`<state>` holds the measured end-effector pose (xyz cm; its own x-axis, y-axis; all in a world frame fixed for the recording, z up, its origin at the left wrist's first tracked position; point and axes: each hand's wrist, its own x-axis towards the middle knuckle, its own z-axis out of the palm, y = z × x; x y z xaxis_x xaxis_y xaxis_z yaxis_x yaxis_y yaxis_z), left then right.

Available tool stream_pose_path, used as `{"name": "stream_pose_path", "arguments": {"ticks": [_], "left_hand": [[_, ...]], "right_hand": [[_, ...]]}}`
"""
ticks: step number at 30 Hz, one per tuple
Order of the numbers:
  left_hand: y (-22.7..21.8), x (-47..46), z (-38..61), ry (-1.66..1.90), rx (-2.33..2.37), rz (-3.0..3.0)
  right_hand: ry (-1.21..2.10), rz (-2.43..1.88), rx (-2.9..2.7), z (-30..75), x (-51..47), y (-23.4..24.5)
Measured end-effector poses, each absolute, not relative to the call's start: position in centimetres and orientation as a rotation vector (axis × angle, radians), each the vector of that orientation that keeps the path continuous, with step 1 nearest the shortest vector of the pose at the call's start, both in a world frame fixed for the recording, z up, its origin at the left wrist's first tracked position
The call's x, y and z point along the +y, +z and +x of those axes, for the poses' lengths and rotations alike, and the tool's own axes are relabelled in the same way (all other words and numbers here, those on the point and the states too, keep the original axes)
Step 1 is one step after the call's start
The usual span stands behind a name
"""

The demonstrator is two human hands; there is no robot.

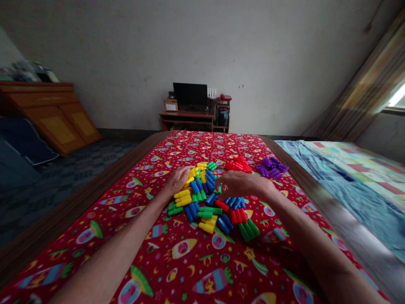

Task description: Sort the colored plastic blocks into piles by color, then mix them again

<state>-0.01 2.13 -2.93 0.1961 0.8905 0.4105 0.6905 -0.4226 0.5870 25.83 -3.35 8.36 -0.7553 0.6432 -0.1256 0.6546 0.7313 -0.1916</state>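
A mixed heap of plastic building blocks (pixel 198 185), shaped like joined tubes in yellow, blue, green and red, lies on the red patterned cloth. My left hand (pixel 179 179) rests at the heap's left side, fingers stretched out against the yellow blocks (pixel 182 197). Over the heap's right side, my right hand (pixel 242 184) is curled downward, with a bit of a green building block (pixel 219 188) showing at its fingers. Its palm and some fingertips are hidden. Just beyond it sit a pile of red blocks (pixel 238 164) and, farther right, purple blocks (pixel 272 167).
The cloth (pixel 190 270) covers a long table with a dark wooden edge (pixel 104 179). To the right is a bed (pixel 341 185) with blue and checked covers. A desk (pixel 186 115) with a monitor (pixel 190 95) stands by the wall, and a wooden cabinet (pixel 53 114) at left.
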Motion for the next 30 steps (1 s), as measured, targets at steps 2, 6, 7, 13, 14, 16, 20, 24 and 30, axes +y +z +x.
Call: {"name": "stream_pose_path", "arguments": {"ticks": [2,6,7,13,14,16,20,24,30], "left_hand": [[-2.9,2.1,0.0,1.051,1.507,2.194],[-2.9,2.0,-0.1,1.056,1.505,2.182],[-2.9,2.1,-0.1,1.056,1.501,2.183],[-3.2,2.4,-0.2,1.06,1.498,2.182],[-3.2,2.4,-0.2,1.062,1.499,2.181],[-3.1,2.3,-0.2,1.059,1.495,2.183],[-3.0,2.2,-0.1,1.064,1.499,2.186],[-2.9,2.1,0.0,1.067,1.487,2.182],[-2.5,2.0,0.1,1.049,1.492,2.189]], "right_hand": [[-0.249,1.014,2.797,25.0,-5.1,8.5],[-0.195,0.924,2.726,23.7,-6.5,7.7],[-0.222,0.9,2.723,23.5,-6.3,7.5],[-0.602,0.881,2.722,24.4,-3.1,6.8],[-0.624,0.893,2.719,24.6,-2.7,6.8],[-0.578,0.927,2.719,24.9,-2.4,6.7],[-0.418,0.944,2.742,24.9,-3.6,6.8],[-0.429,0.903,2.751,24.6,-4.6,6.9],[-0.733,0.871,2.762,25.6,-2.2,7.0]]}}
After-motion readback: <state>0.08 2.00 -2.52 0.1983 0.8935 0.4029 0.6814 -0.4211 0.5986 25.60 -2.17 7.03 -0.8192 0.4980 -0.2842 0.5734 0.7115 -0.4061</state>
